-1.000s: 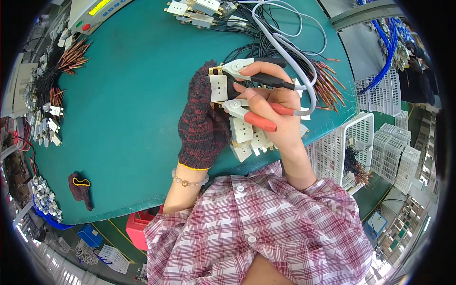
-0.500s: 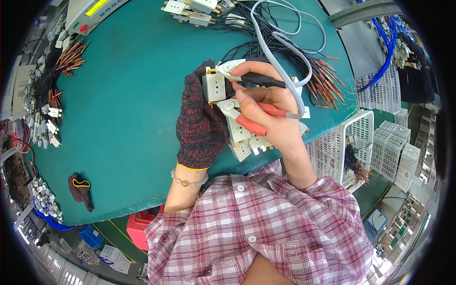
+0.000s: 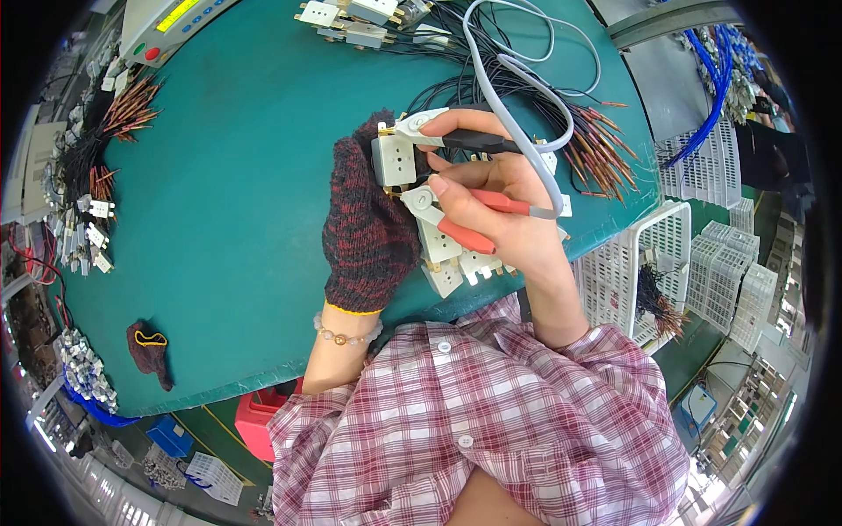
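Socket block (image 3: pixel 394 160) upright, face toward camera, gripped in gloved left hand (image 3: pixel 368 230); bare right hand (image 3: pixel 500 219) fingers curled tight round red-handled pliers (image 3: pixel 456 223), nose pointing upper-left

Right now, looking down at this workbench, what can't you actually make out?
- Head view: the tool tip where the red-handled tool meets the white block is too small to judge.
- The left hand grip on the block is hidden behind its dark knit glove.
- Wire ends blur near the rim.
- The white basket is partly hidden by the right hand and sleeve.

Gloved left hand (image 3: pixel 368 223) and bare right hand (image 3: pixel 491 210) meet, seemingly both gripping.
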Motion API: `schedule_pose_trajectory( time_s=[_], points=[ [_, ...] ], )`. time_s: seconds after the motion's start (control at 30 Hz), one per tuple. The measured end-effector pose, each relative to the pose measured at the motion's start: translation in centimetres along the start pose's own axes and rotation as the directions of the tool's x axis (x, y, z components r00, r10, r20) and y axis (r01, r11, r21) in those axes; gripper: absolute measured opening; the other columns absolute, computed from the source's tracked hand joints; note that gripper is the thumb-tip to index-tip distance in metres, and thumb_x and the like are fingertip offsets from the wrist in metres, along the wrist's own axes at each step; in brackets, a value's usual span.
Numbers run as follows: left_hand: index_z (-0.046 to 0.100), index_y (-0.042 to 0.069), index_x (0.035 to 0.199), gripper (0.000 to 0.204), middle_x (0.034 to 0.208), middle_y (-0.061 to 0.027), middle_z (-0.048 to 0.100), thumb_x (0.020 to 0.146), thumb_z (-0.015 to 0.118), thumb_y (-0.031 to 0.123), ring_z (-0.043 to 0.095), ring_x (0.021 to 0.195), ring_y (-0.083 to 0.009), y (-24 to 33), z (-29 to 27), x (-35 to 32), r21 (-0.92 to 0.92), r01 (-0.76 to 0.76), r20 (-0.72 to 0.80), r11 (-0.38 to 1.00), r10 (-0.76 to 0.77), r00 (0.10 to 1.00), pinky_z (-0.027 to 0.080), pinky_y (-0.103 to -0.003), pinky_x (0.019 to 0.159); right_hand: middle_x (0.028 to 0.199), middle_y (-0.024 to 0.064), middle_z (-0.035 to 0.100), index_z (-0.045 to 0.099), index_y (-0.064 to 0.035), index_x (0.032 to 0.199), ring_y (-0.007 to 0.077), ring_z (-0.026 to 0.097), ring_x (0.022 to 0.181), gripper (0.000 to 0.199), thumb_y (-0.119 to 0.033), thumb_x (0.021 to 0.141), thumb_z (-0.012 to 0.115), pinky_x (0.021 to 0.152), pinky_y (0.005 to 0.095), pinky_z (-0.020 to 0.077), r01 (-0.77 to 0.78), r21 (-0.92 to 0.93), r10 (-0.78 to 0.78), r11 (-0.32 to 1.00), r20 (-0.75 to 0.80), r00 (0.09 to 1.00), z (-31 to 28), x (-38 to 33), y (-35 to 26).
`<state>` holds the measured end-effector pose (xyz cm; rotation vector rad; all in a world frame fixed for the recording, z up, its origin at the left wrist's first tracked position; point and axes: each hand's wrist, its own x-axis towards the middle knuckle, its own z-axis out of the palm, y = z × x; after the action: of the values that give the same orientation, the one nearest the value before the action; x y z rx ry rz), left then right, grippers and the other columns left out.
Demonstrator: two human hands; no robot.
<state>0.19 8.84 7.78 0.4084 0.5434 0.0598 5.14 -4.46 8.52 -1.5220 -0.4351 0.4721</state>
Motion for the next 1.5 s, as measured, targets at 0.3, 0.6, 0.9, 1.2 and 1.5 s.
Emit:
schedule_pose_trajectory(
  time_s=[0.3,0.6,0.9,1.2,1.5],
  points=[
    [0.041,0.004,0.131,0.047,0.127,-0.0110,0.049,0.099,0.031,0.038,0.048,0.115,-0.0209,-2.0,-3.5,0.3,0.067,-0.215,0.272,0.974,0.190,0.943,0.036,-0.033,0.100,0.112,0.0086,0.056,0.068,0.0039,0.071,0.0195,0.057,0.098,0.011,-0.005,0.075,0.062,0.082,0.0339,0.0535,0.109,-0.037,-0.108,0.993,0.023,0.994,-0.1,0.4,0.5],
    [0.041,0.004,0.133,0.051,0.130,-0.0107,0.048,0.099,0.029,0.040,0.046,0.119,-0.0203,-2.0,-4.2,0.0,0.425,-0.372,0.327,0.825,0.244,0.913,0.032,-0.033,0.103,0.111,0.0081,0.056,0.068,0.0036,0.070,0.0201,0.058,0.096,0.011,-0.006,0.074,0.064,0.081,0.0322,0.0531,0.104,-0.057,-0.102,0.993,0.036,0.994,0.0,0.5,0.2],
    [0.041,0.006,0.133,0.049,0.128,-0.0101,0.050,0.100,0.029,0.039,0.047,0.117,-0.0199,-2.3,-4.1,0.3,0.118,-0.240,0.377,0.964,0.180,0.909,0.031,-0.034,0.103,0.112,0.0061,0.055,0.067,0.0041,0.068,0.0199,0.059,0.093,0.014,-0.008,0.073,0.064,0.079,0.0305,0.0527,0.048,-0.053,-0.049,0.997,-0.009,0.999,0.3,0.8,-0.9],
    [0.039,0.005,0.133,0.038,0.131,-0.0104,0.046,0.099,0.035,0.022,0.047,0.117,-0.0198,-2.1,-4.7,0.3,0.498,-0.448,0.357,0.743,0.295,0.886,0.033,-0.035,0.103,0.106,0.0086,0.058,0.061,0.0045,0.063,0.0204,0.061,0.086,0.017,-0.011,0.070,0.065,0.074,0.0313,0.0499,0.107,-0.212,-0.114,0.971,-0.017,0.993,0.2,0.9,-0.9],
    [0.045,0.003,0.124,0.037,0.122,-0.0137,0.051,0.087,0.050,-0.003,0.053,0.109,-0.0245,0.2,-3.9,0.7,0.693,-0.685,0.712,-0.226,0.367,0.599,0.044,-0.037,0.093,0.111,0.0114,0.056,0.050,0.0008,0.115,0.0141,0.064,0.083,0.037,0.001,0.079,0.059,0.082,0.0272,0.0517,0.020,-0.086,-0.018,0.996,0.025,1.000,0.1,0.9,-1.1]
  ],
)
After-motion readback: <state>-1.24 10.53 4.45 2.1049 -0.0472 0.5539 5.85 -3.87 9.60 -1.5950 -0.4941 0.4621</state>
